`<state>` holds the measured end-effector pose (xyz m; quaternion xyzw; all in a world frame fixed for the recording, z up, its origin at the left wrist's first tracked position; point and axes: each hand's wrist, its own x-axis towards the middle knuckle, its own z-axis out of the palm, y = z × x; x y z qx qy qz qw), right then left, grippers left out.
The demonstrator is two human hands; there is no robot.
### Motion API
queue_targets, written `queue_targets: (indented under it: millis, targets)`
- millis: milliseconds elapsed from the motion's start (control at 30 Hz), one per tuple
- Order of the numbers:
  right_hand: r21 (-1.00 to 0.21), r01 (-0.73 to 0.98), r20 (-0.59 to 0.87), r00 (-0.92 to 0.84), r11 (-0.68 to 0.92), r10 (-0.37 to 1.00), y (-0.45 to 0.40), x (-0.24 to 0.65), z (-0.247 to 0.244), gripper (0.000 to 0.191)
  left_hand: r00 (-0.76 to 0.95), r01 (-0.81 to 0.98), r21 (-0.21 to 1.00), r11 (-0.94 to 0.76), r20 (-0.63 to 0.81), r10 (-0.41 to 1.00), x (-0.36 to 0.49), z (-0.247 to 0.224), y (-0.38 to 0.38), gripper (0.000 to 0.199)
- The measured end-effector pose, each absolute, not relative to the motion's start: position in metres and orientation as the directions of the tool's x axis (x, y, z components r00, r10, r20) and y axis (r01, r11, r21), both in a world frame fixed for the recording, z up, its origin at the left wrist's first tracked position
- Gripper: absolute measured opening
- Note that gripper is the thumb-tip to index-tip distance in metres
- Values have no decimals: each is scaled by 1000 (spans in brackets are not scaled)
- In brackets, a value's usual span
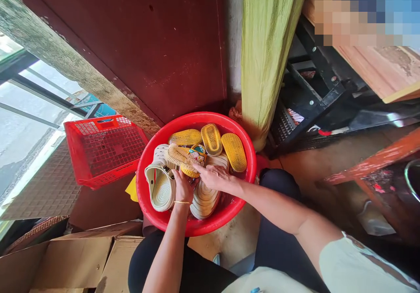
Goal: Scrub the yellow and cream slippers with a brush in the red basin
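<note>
1 bristly brush (177, 154) in right hand (212, 177), index finger extended, rest partly hidden. Brush against yellow shoe (189, 171), near centre of red basin (252, 161). Left hand (183, 188) holds shoe, thumb raised; can't tell other fingers. 3 yellow soles (211, 139), 11 to 2 o'clock; cream clog (162, 192), 8 o'clock.

A red crate (113, 153) lies beside open cardboard boxes (74, 258).
</note>
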<state>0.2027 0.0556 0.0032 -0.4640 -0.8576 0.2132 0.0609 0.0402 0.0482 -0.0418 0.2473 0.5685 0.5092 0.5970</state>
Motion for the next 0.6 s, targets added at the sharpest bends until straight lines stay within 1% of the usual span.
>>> queue_targets:
  millis: [100,200,267,367,433,533,600]
  targets:
    - [-431,742,-72,-595,513,800,54,203,4,63,-148,-382,841,383,-465,873,33,-44,51,81]
    - [-395,715,-89,-655,577,750,44,220,-2,60,-90,-441,794,418,-503,860,20,-42,52,92]
    - [-373,712,-127,-674,595,728,39,240,-6,58,-70,-469,778,418,-505,860,14,-39,52,97]
    - [-354,732,-200,-667,582,717,38,274,-8,60,-76,-548,740,390,-508,858,14,-36,53,95]
    - [-350,737,-224,-665,578,712,40,293,-9,60,-93,-582,726,365,-506,858,17,-34,55,91]
    - [-339,749,-202,-649,569,733,43,311,-9,58,-113,-553,748,366,-503,857,21,-33,56,90]
    - [-334,760,-143,-626,558,767,45,313,-7,55,-124,-507,774,380,-502,856,23,-33,57,89]
